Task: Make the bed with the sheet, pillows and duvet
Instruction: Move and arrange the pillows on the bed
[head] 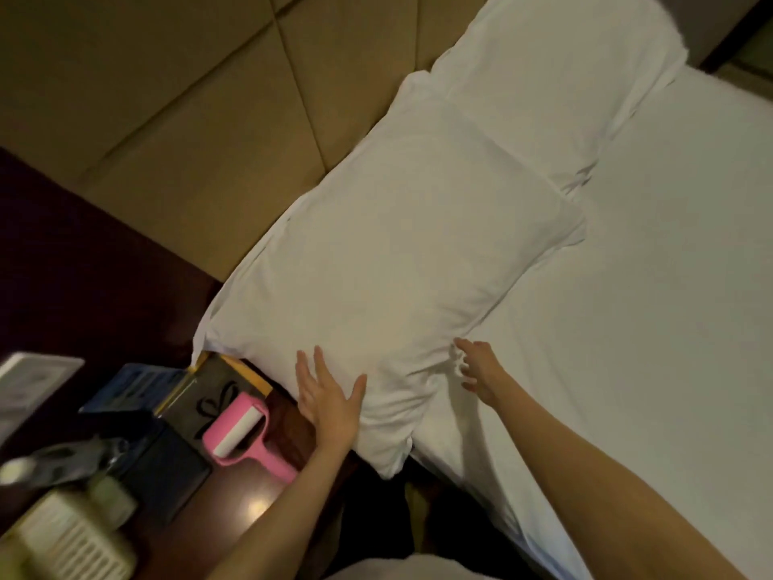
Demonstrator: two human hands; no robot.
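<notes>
The near pillow [397, 265] lies at the head of the bed, one long side against the padded tan headboard [167, 98] and the other on the white sheet [669, 286]. It is plump and white. Its case is mostly smooth across the middle but creased and gathered at the near end, which overhangs the mattress edge slightly. A loose flap of pillowcase shows along the headboard side.

The left hand [330, 399] lies flat on that near end, fingers straight and spread, thumb out to the side. The right hand [477, 366] is at the pillow's sheet-side edge, fingers curled into the cloth where it bunches into small folds. It appears to pinch the pillowcase, though the fingertips are partly buried.

A far pillow [543, 90], also white, sits beyond the first along the headboard; the two touch end to end. The sheet is pulled flat over the mattress, with only faint wrinkles near the pillows.

Beside the bed stands a dark wooden nightstand [251, 496]. On it lie a pink lint roller [238, 433], a blue card [134, 387] and a cream telephone [62, 546] — the last blurred.
</notes>
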